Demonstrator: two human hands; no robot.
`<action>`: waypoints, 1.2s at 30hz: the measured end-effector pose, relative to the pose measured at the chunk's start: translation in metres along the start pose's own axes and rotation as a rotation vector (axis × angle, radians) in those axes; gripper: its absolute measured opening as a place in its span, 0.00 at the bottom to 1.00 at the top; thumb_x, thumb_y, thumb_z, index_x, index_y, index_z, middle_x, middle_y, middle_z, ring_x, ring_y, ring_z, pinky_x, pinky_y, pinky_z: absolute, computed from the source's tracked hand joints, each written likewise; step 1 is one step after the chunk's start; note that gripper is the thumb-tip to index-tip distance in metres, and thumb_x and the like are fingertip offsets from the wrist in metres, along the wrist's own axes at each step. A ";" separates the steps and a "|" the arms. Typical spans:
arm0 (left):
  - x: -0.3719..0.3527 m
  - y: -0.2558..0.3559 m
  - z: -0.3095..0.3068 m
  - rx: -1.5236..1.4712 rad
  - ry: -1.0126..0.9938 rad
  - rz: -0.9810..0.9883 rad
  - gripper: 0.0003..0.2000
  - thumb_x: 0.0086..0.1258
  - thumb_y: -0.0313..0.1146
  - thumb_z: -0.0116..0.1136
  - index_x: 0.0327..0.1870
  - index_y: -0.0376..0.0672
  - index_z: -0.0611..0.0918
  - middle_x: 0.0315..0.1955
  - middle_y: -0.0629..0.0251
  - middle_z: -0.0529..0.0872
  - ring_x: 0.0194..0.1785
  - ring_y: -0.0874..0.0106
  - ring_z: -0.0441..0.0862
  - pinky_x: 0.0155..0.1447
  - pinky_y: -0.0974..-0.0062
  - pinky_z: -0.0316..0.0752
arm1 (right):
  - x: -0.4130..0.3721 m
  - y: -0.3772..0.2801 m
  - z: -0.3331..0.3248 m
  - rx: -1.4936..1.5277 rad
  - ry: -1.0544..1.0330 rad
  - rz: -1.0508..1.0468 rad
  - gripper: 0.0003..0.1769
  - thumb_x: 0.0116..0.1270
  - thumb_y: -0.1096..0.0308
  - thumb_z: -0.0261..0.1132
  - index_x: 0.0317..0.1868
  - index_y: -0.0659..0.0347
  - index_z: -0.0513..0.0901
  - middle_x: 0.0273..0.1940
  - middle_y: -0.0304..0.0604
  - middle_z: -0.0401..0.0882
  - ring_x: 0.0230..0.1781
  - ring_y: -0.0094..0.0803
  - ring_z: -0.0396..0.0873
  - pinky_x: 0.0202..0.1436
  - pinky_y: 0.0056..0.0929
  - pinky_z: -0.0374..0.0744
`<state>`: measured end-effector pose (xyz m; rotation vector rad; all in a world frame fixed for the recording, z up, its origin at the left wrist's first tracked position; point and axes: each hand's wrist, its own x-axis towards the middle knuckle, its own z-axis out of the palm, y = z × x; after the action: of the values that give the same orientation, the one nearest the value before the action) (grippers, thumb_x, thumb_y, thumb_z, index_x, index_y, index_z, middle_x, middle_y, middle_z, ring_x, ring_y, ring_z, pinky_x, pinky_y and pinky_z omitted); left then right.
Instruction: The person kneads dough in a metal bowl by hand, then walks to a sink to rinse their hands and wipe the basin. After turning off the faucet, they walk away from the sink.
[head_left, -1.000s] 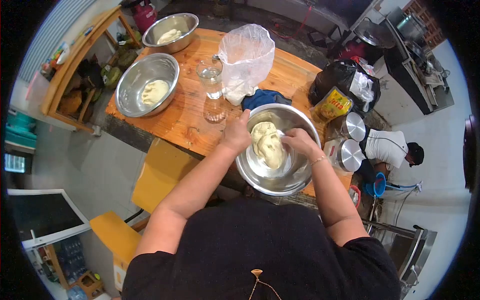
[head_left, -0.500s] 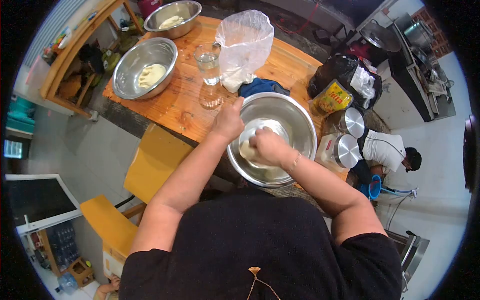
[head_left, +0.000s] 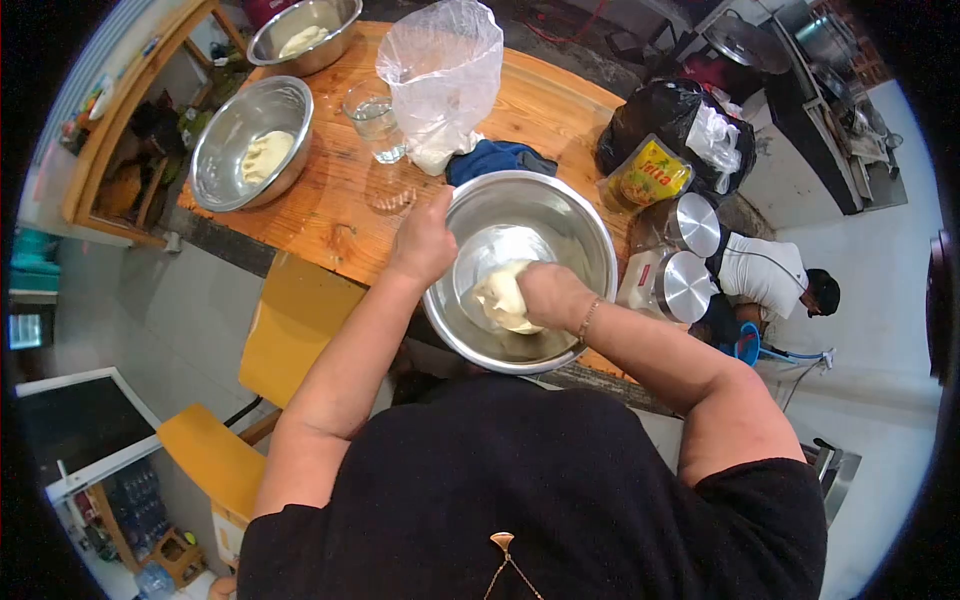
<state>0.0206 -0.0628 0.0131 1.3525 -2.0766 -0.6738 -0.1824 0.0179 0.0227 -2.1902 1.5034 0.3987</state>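
Note:
A large metal mixing bowl (head_left: 585, 232) stands at the table's near edge, in front of my body. My left hand (head_left: 424, 240) is closed on its left rim, thumb up along the edge. Inside the bowl, my right hand (head_left: 555, 297) is closed, fingers curled against a lump of pale dough (head_left: 503, 297); the fingertips are hidden behind it. Just beyond the bowl lies a dark blue cloth (head_left: 490, 162). A clear plastic bag (head_left: 440, 75) with white powder in its bottom stands behind, beside a glass of water (head_left: 377, 125).
Two more metal bowls (head_left: 215, 165) (head_left: 340, 45) with dough stand at the table's far left. On the right are a yellow packet (head_left: 652, 175), a black bag (head_left: 660, 115) and jars with metal lids (head_left: 684, 286). A yellow chair (head_left: 295, 325) is at left; a person (head_left: 765, 275) crouches at far right.
My right hand has shifted slightly right in the bowl, and more of the dough shows to its left. My left hand stays at the rim. The whole view has shifted a little.

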 end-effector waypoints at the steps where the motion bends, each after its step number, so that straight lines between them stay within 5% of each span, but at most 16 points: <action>1: 0.000 -0.001 0.001 0.017 -0.003 -0.023 0.24 0.53 0.20 0.49 0.56 0.38 0.74 0.37 0.42 0.82 0.43 0.46 0.79 0.49 0.54 0.73 | 0.005 0.000 0.004 0.032 0.060 0.009 0.10 0.48 0.68 0.65 0.32 0.63 0.83 0.37 0.57 0.80 0.40 0.51 0.81 0.46 0.43 0.79; 8: -0.001 0.000 0.000 0.025 0.011 -0.024 0.25 0.54 0.20 0.50 0.57 0.37 0.74 0.37 0.42 0.82 0.43 0.46 0.80 0.49 0.55 0.74 | 0.043 0.025 -0.007 0.111 0.097 0.048 0.15 0.48 0.64 0.67 0.34 0.66 0.84 0.34 0.55 0.83 0.37 0.47 0.82 0.44 0.40 0.79; 10: 0.002 -0.002 0.000 0.043 0.009 -0.041 0.25 0.54 0.20 0.50 0.57 0.37 0.74 0.37 0.41 0.82 0.43 0.46 0.80 0.49 0.55 0.74 | 0.027 0.021 -0.048 0.379 -0.277 0.122 0.18 0.48 0.61 0.69 0.35 0.66 0.84 0.32 0.50 0.83 0.34 0.40 0.82 0.41 0.37 0.79; 12: -0.002 -0.002 0.002 0.049 -0.014 -0.075 0.25 0.54 0.20 0.50 0.57 0.37 0.74 0.37 0.41 0.82 0.43 0.47 0.80 0.49 0.55 0.74 | 0.011 0.036 -0.070 0.508 -0.171 -0.109 0.21 0.52 0.57 0.67 0.35 0.70 0.84 0.32 0.50 0.83 0.32 0.38 0.81 0.39 0.32 0.79; 14: -0.001 0.005 -0.002 0.031 -0.016 -0.088 0.24 0.53 0.21 0.50 0.57 0.37 0.75 0.38 0.40 0.82 0.43 0.47 0.80 0.49 0.55 0.74 | 0.007 0.029 -0.091 0.577 -0.027 0.227 0.26 0.58 0.50 0.64 0.37 0.71 0.84 0.36 0.54 0.83 0.36 0.42 0.82 0.43 0.34 0.78; 17: -0.001 -0.001 0.002 0.025 0.023 -0.049 0.26 0.53 0.21 0.50 0.57 0.41 0.74 0.37 0.40 0.82 0.42 0.46 0.80 0.48 0.54 0.74 | 0.031 0.022 -0.067 0.521 -0.003 0.455 0.33 0.62 0.40 0.58 0.38 0.69 0.84 0.39 0.59 0.82 0.42 0.47 0.82 0.49 0.37 0.77; 18: -0.001 -0.001 0.003 0.030 0.029 -0.050 0.26 0.53 0.21 0.50 0.57 0.41 0.74 0.37 0.40 0.82 0.42 0.46 0.80 0.48 0.54 0.74 | 0.050 0.026 -0.042 0.375 -0.104 0.355 0.39 0.63 0.35 0.54 0.44 0.69 0.84 0.47 0.61 0.80 0.50 0.50 0.79 0.56 0.38 0.74; 23: -0.004 0.001 0.004 0.043 0.050 -0.054 0.24 0.54 0.21 0.50 0.56 0.38 0.75 0.37 0.40 0.82 0.43 0.47 0.80 0.49 0.55 0.74 | 0.045 -0.016 -0.027 0.308 -0.042 0.442 0.57 0.49 0.25 0.59 0.63 0.70 0.68 0.60 0.63 0.70 0.59 0.51 0.73 0.63 0.38 0.71; 26: -0.004 0.010 -0.001 0.052 0.019 -0.132 0.24 0.54 0.21 0.50 0.56 0.39 0.75 0.37 0.41 0.82 0.43 0.46 0.80 0.49 0.54 0.74 | 0.020 -0.026 -0.018 0.235 -0.017 0.364 0.64 0.39 0.22 0.63 0.63 0.70 0.66 0.62 0.68 0.64 0.59 0.54 0.72 0.62 0.40 0.72; 31: -0.003 0.006 0.003 0.035 0.050 -0.083 0.25 0.53 0.22 0.49 0.57 0.41 0.75 0.36 0.40 0.82 0.42 0.45 0.80 0.47 0.53 0.74 | -0.004 -0.049 -0.011 0.246 -0.017 0.307 0.53 0.37 0.37 0.75 0.60 0.64 0.71 0.57 0.65 0.64 0.54 0.63 0.72 0.59 0.42 0.74; 36: 0.000 0.010 -0.001 0.073 -0.015 -0.116 0.26 0.53 0.21 0.49 0.58 0.40 0.74 0.34 0.39 0.82 0.42 0.45 0.81 0.47 0.51 0.74 | -0.003 -0.054 0.000 0.278 0.104 0.409 0.47 0.39 0.45 0.76 0.56 0.67 0.73 0.55 0.66 0.68 0.51 0.58 0.76 0.56 0.39 0.76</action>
<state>0.0148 -0.0595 0.0205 1.5229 -2.0647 -0.6630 -0.1332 0.0368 0.0353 -1.7107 1.9404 0.1884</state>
